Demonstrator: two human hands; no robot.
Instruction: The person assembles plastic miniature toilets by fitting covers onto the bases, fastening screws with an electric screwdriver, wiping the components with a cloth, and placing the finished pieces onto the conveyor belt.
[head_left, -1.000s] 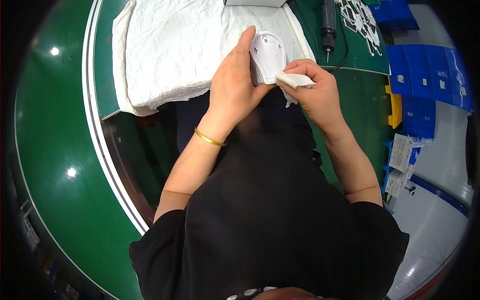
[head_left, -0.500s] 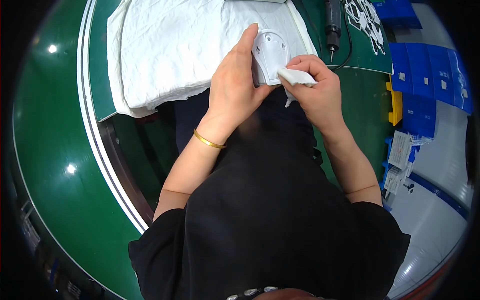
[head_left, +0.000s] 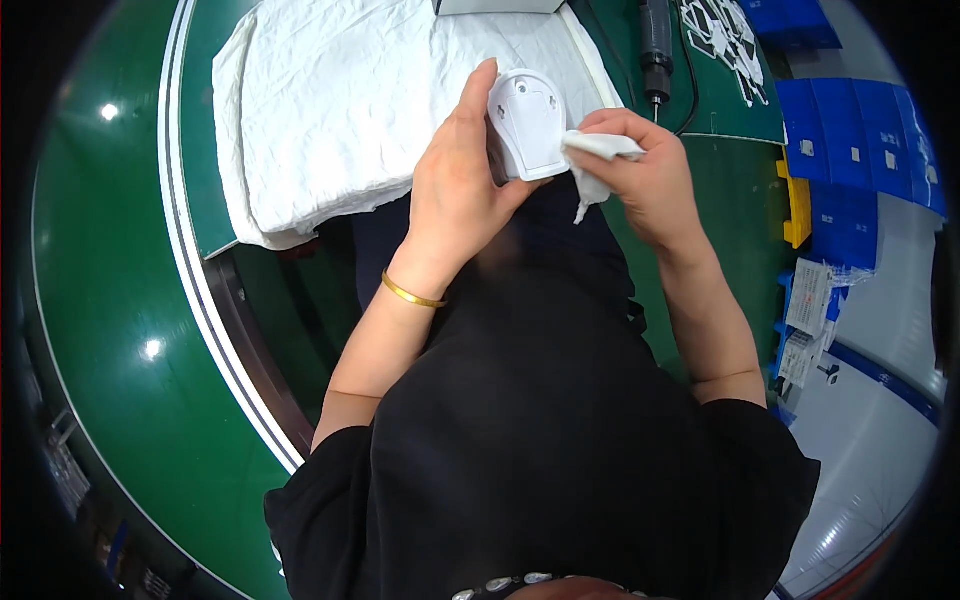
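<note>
Bench: a green work surface (head_left: pixel 100 300) is seen from ten to seven o'clock, edged by a curved pale stripe (head_left: pixel 215 330).
Light: two bright reflections (head_left: pixel 110 112) are carried on the green surface at nine and ten o'clock.
Cover: a crumpled white cloth (head_left: pixel 330 110) is spread over the bench at twelve o'clock.
Bins: blue containers (head_left: pixel 850 140) are ranged at two o'clock, with a yellow one (head_left: pixel 797 205) just beside them.
Floor: a pale grey floor (head_left: pixel 880 440) with a blue line (head_left: pixel 880 372) is seen at four o'clock.
Tool: a dark corded tool (head_left: pixel 655 45) is laid at one o'clock.
</note>
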